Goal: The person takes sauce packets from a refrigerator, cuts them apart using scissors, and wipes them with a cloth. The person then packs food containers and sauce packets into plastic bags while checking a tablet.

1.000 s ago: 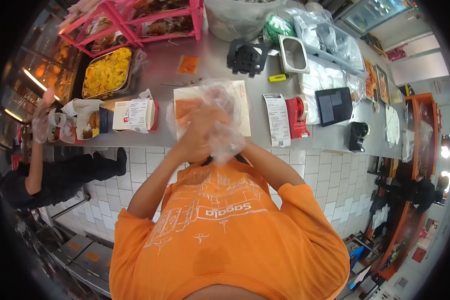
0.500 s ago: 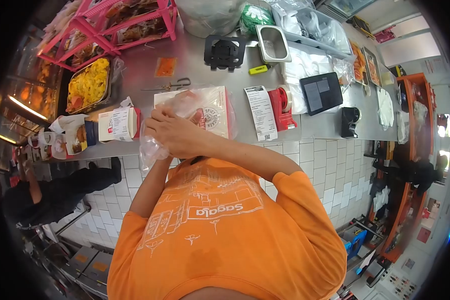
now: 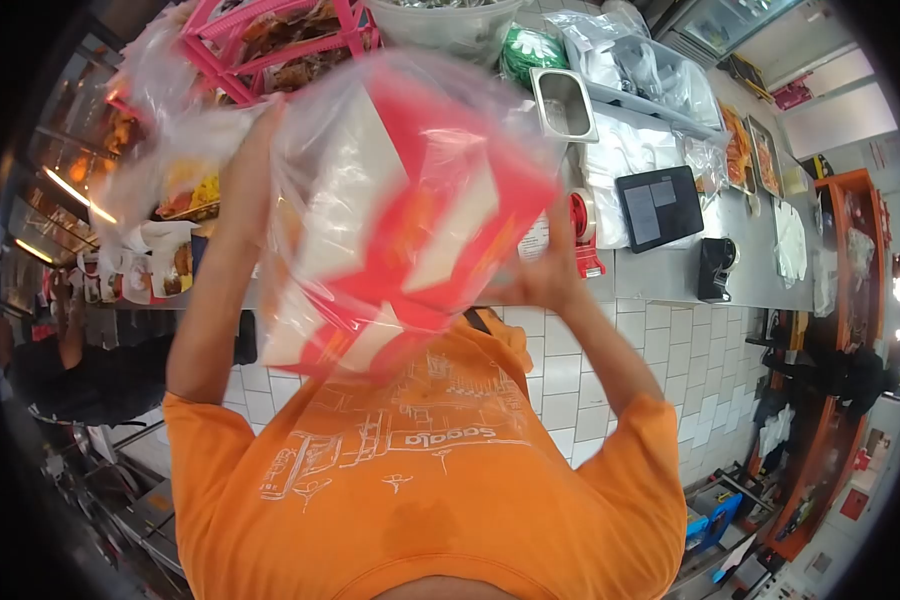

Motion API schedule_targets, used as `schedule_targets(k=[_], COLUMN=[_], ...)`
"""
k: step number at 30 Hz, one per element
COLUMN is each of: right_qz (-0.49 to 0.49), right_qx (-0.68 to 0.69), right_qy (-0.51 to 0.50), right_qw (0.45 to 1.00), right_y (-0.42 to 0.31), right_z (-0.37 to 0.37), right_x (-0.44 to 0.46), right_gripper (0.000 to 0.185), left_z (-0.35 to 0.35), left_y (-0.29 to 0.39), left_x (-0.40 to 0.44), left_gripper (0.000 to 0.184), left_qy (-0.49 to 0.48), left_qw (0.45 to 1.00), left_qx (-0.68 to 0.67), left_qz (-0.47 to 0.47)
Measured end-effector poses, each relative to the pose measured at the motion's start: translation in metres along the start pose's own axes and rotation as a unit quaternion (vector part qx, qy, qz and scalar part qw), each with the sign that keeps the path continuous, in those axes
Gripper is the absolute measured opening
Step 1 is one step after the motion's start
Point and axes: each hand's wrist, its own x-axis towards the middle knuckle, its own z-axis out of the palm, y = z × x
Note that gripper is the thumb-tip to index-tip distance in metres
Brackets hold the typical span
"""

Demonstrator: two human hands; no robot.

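A clear plastic bag (image 3: 315, 290) with a large red and white box (image 3: 440, 190) inside is raised and tilted over the counter's front edge, blurred by motion. At its upper left, my left hand (image 3: 267, 118) grips the film; the fingers are smeared and partly hidden by the plastic. Loose film (image 3: 160, 115) trails to the left beyond it. Beside the lower right of the box is my right hand (image 3: 538, 278), its thumb raised and its fingers apart. Whether it touches the bag is unclear.
Behind the bag are a pink rack (image 3: 270, 40) and a yellow food tray (image 3: 202, 195). To the right stand a red tape dispenser (image 3: 585, 235), a metal pan (image 3: 564, 105), a tablet (image 3: 660, 207) and a black dispenser (image 3: 715, 268). Another person's arm (image 3: 70, 325) shows far left.
The box, earlier flat on the counter under my hands, is now up in the bag and tilted. My hands have moved apart, left hand up, right hand to the right.
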Motion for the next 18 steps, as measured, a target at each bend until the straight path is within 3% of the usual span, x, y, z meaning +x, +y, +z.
schedule_targets(k=[4,8,9,10,12,15,18], right_qz=[-0.02,0.103,0.124,0.137,0.152,0.153,0.134], right_qx=[-0.006,0.153,0.188,0.215,0.255,0.302,0.344], right_qy=[0.063,0.121,0.133,0.139,0.145,0.147,0.152], right_qw=[0.998,0.975,0.965,0.957,0.944,0.93,0.917], right_y=[0.054,0.015,0.005,-0.001,-0.01,-0.014,-0.013], right_z=[0.046,0.089,0.097,0.102,0.11,0.117,0.129], right_x=[0.026,-0.012,-0.02,-0.026,-0.033,-0.036,-0.031], right_gripper=[0.082,0.09,0.092,0.094,0.098,0.105,0.112], left_z=[-0.002,-0.011,-0.021,-0.038,-0.05,-0.049,-0.049], left_y=[0.032,0.047,0.043,0.041,0.048,0.074,0.083], left_x=[0.04,0.057,0.057,0.062,0.062,0.058,0.025], left_gripper=[0.048,0.046,0.046,0.046,0.051,0.052,0.046], left_qy=[0.041,0.097,0.093,0.035,-0.113,-0.211,-0.168], left_qw=[0.998,0.986,0.987,0.973,0.896,0.859,0.841], left_qx=[-0.035,-0.112,-0.085,0.11,0.354,0.422,0.475], left_qz=[0.045,0.074,0.101,0.198,0.245,0.197,0.196])
